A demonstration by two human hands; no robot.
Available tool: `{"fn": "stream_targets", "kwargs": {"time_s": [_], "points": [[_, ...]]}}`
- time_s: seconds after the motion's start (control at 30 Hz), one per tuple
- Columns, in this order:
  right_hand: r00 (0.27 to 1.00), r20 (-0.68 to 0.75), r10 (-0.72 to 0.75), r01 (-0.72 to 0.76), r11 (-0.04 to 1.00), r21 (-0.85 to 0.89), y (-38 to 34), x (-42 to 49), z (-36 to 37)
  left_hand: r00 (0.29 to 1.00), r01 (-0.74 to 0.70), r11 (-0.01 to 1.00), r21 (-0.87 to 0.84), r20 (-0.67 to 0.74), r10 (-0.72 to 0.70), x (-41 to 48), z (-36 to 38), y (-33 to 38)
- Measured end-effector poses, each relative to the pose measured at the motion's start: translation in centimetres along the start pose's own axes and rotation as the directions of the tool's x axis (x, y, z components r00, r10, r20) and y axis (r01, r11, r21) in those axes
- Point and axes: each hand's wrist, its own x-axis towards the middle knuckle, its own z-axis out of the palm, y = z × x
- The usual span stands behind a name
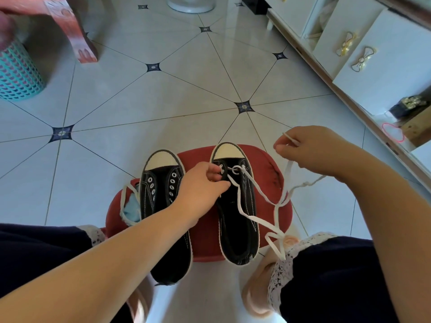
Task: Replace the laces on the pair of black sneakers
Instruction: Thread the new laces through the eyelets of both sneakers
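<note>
Two black sneakers with cream toe caps stand side by side on a red stool point(205, 243). The left sneaker point(163, 206) has bare eyelets. The right sneaker point(235, 213) has a white lace point(250, 216) threaded through its front eyelets. My left hand point(200, 187) grips the right sneaker's left eyelet edge near the toe. My right hand point(310, 150) is raised to the right of the shoe and pinches one end of that lace, which hangs in loops down to my right knee. Another white lace point(127, 206) lies looped on the stool's left edge.
A light blue cloth point(131, 209) sits beside the left sneaker. My knees in dark trousers flank the stool. A teal basket point(18, 73) and a pink stool leg point(77, 36) stand far left on the tiled floor. White drawers point(373, 50) run along the right.
</note>
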Motion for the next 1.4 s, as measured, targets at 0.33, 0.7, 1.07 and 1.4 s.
{"fn": "stream_targets", "kwargs": {"time_s": [0.33, 0.7, 1.07, 1.4], "points": [[0.987, 0.145, -0.073, 0.036, 0.969, 0.243, -3.3, -0.9, 1.1, 0.992, 0.107, 0.973, -0.204, -0.048, -0.119, 0.1, 0.0, -0.5], [0.980, 0.181, -0.078, 0.070, 0.996, 0.049, -4.9, 1.2, 6.0, 0.978, 0.192, 0.926, -0.326, -0.017, -0.209, 0.3, -0.1, -0.6], [0.986, -0.042, -0.163, 0.154, 0.973, -0.169, -4.4, 1.3, 7.8, 0.971, 0.209, 0.901, -0.379, -0.026, -0.236, 0.2, -0.2, -0.4], [0.978, 0.005, -0.210, 0.200, 0.928, -0.315, -4.8, 1.9, 8.9, 0.984, 0.154, 0.931, -0.332, -0.038, -0.176, -0.3, -0.3, -0.1]]}}
